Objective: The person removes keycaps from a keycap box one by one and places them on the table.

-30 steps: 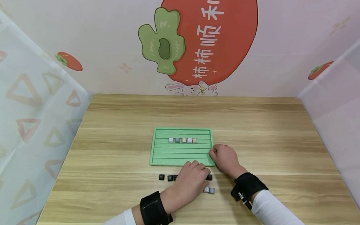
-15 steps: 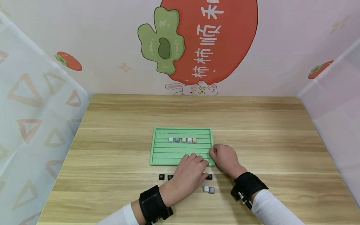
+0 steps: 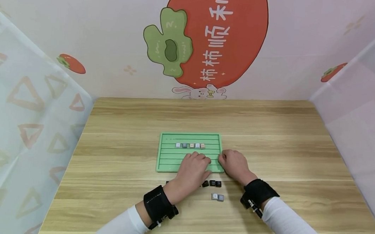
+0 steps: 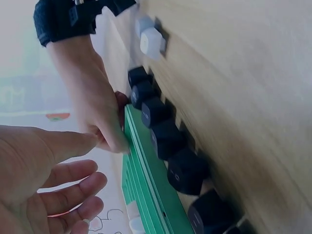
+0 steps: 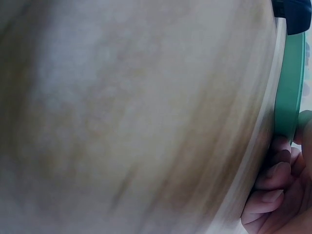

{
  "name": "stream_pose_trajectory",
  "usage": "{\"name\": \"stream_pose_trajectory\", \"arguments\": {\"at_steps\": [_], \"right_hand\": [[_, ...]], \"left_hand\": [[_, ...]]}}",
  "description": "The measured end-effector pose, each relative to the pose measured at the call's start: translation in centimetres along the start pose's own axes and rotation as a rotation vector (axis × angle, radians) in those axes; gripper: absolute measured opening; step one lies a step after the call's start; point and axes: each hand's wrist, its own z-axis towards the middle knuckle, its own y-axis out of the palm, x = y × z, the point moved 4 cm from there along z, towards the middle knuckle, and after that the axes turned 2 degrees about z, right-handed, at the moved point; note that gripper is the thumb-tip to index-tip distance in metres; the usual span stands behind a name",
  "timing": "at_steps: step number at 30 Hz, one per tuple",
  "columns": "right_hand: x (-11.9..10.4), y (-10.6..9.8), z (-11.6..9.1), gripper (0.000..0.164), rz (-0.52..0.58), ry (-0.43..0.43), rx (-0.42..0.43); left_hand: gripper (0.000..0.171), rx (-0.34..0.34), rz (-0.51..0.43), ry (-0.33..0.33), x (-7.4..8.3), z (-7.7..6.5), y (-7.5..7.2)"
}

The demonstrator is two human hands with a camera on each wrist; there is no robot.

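Observation:
A green ridged board (image 3: pixel 169 161) lies on the table, with a short row of light keycaps (image 3: pixel 191 146) across it in white, grey and beige. My right hand (image 3: pixel 235 165) holds the board's near right corner, thumb over the top and fingers curled at the side, as the right wrist view shows. Above the board's front part is my left hand (image 3: pixel 191 169), its thumb (image 4: pixel 73 145) apart from loosely bent fingers and nothing seen between them. Black keycaps (image 4: pixel 186 170) line up along the board's front edge, some hidden in the head view under my left hand and wrist.
A white keycap (image 3: pixel 214 196) and a grey keycap (image 3: pixel 220 198) sit side by side nearer me, below the black row. Wood-grain table (image 3: pixel 126 135) surrounds the board. A printed backdrop (image 3: pixel 121 39) rises behind, and patterned side sheets (image 3: pixel 30 140) border the table.
My left hand has moved forward and a little left, from over the black keycaps to over the board, uncovering black keycaps at the row's right end. My right hand has stayed put.

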Motion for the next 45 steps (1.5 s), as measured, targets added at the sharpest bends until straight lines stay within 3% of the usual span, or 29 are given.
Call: {"name": "stream_pose_trajectory", "arguments": {"at_steps": [7, 19, 32, 40, 45], "right_hand": [[-0.1, 0.0, -0.1, 0.037, -0.005, -0.008, 0.007], [0.1, 0.1, -0.1, 0.038, -0.007, -0.018, 0.01], [-0.1, -0.1, -0.1, 0.037, -0.007, -0.017, 0.003], [-0.1, -0.1, 0.0, 0.037, -0.004, -0.021, 0.014], [-0.1, 0.0, -0.1, 0.038, -0.001, -0.023, 0.009]], "left_hand": [[0.024, 0.043, 0.029, -0.061, -0.9, 0.5, -0.2], [0.024, 0.062, 0.046, -0.084, -1.8, 1.4, -0.2], [0.026, 0.006, 0.047, -0.131, -3.4, 2.8, 0.3], [0.03, 0.011, 0.048, -0.144, -4.0, 3.7, 0.5], [0.034, -0.034, 0.001, -0.147, -4.4, 4.4, 1.1]]}}
